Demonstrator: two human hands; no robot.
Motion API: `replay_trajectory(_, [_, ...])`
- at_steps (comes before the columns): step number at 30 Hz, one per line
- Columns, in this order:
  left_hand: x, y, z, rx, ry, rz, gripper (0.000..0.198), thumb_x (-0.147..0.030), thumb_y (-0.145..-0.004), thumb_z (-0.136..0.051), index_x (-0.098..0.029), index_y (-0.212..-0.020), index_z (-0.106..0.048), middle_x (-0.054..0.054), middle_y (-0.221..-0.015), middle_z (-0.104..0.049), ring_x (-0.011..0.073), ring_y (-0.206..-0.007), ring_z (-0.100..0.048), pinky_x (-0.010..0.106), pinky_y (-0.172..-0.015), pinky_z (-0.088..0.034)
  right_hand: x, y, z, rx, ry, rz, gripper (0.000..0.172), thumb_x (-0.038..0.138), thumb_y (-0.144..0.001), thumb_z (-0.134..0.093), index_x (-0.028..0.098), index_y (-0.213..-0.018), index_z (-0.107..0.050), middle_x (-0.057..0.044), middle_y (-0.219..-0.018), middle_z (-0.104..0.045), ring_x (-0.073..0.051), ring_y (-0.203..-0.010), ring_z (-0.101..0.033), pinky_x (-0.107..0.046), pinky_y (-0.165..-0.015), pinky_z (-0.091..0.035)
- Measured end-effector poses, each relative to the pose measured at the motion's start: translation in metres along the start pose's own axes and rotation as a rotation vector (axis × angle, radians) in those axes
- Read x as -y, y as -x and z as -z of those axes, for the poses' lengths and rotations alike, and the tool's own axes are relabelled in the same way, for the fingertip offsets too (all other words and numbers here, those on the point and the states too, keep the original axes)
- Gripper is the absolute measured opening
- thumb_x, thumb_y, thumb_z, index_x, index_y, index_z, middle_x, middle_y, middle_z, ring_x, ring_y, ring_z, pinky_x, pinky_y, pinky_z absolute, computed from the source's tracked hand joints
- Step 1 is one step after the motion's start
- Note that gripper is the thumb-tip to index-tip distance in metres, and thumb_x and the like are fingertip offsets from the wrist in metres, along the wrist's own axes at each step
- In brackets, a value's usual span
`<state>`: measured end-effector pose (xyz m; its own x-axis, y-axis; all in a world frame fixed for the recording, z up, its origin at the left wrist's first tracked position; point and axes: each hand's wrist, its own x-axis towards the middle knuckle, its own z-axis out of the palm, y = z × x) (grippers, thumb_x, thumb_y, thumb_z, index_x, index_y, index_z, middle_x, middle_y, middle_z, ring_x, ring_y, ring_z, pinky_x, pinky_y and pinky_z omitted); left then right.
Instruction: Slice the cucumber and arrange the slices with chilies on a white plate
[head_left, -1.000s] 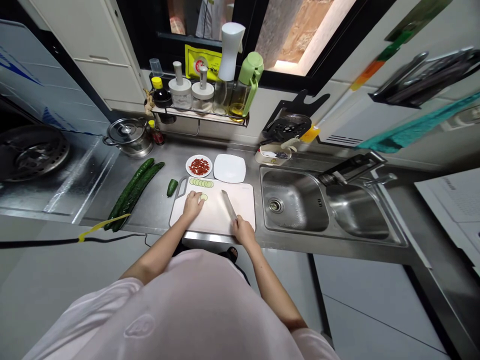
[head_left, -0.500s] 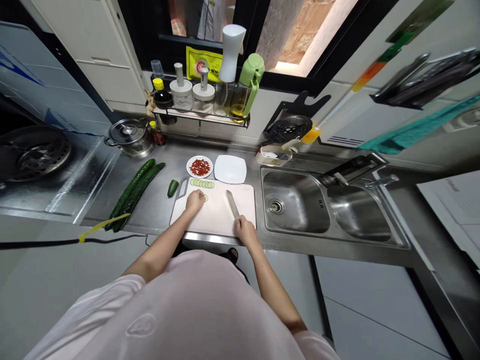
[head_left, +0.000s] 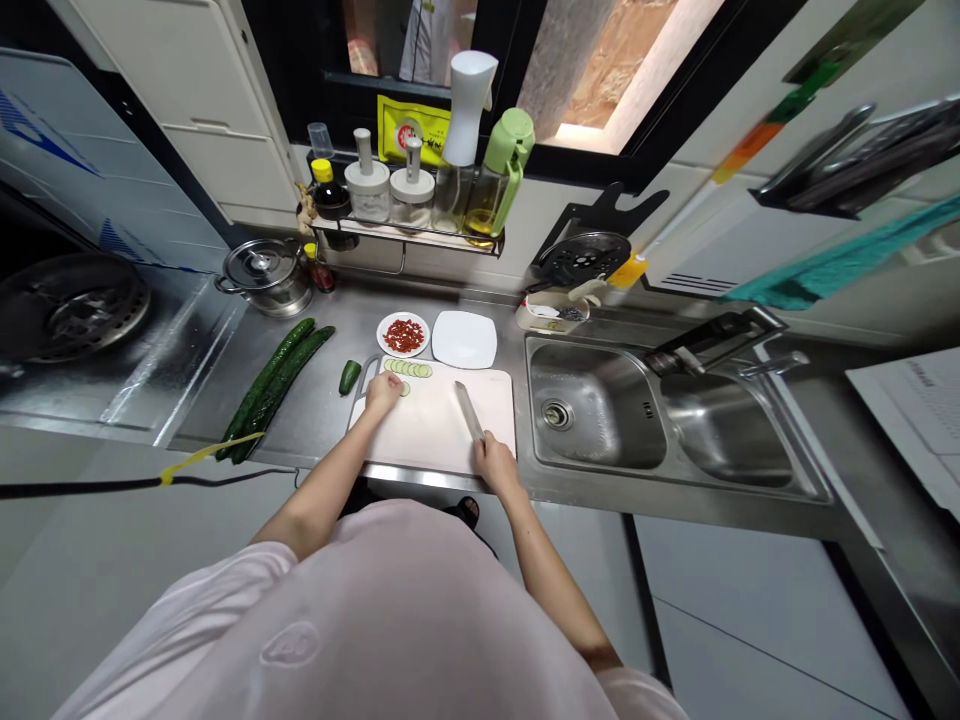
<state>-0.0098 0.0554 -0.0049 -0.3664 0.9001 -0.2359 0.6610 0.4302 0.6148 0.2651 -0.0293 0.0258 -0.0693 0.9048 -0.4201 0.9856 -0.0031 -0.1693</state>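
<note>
My left hand (head_left: 382,396) is over the left part of the white cutting board (head_left: 431,430), fingers pinched together. At its fingertips is a pale cucumber slice (head_left: 405,389). Just above lies an overlapping row of cucumber slices (head_left: 408,369) along the board's far edge. My right hand (head_left: 496,464) is closed round the handle of a knife (head_left: 469,412), its blade slanting away to the upper left over the board. A short cucumber end piece (head_left: 349,377) rests on the counter left of the board.
Behind the board stand a plate of chopped red pieces (head_left: 403,335) and a square white plate (head_left: 464,339). Two whole cucumbers (head_left: 274,390) and a lidded pot (head_left: 266,278) are to the left. A double sink (head_left: 600,400) is on the right; a condiment shelf (head_left: 409,235) hangs behind.
My left hand has moved slightly left and away from me, toward the slice row, and the single slice has shifted with it. My right hand and the knife stay nearly in place.
</note>
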Motion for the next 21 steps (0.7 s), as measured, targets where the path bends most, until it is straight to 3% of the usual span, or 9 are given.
replay_trajectory(5, [0.009, -0.009, 0.01, -0.115, -0.033, 0.038, 0.012, -0.026, -0.073, -0.055, -0.02, -0.081, -0.062, 0.002, -0.077, -0.065, 0.0151, -0.073, -0.058, 0.024, -0.07, -0.04, 0.0, 0.0, 0.002, -0.004, -0.004, 0.015, 0.031, 0.033, -0.095, -0.027, 0.017, -0.11, -0.048, -0.01, -0.089, -0.064, -0.019, -0.082, -0.059, -0.025, -0.064, -0.032])
replay_trajectory(12, [0.009, -0.009, 0.012, -0.163, -0.132, 0.029, 0.016, -0.024, -0.078, -0.049, -0.019, -0.086, -0.062, 0.006, -0.08, -0.066, 0.0197, -0.078, -0.06, 0.028, -0.075, -0.042, 0.0, -0.001, 0.002, 0.004, -0.01, 0.023, 0.031, 0.033, -0.095, -0.027, 0.017, -0.111, -0.048, -0.01, -0.091, -0.064, -0.019, -0.083, -0.059, -0.025, -0.066, -0.033])
replay_trajectory(21, [0.006, 0.006, 0.011, -0.222, -0.278, -0.108, 0.023, -0.027, -0.084, -0.043, -0.018, -0.098, -0.059, 0.011, -0.098, -0.059, 0.0236, -0.092, -0.056, 0.032, -0.08, -0.042, 0.0, 0.0, 0.004, 0.016, -0.028, 0.014, 0.031, 0.033, -0.095, -0.028, 0.017, -0.113, -0.048, -0.01, -0.093, -0.064, -0.019, -0.087, -0.059, -0.024, -0.069, -0.034])
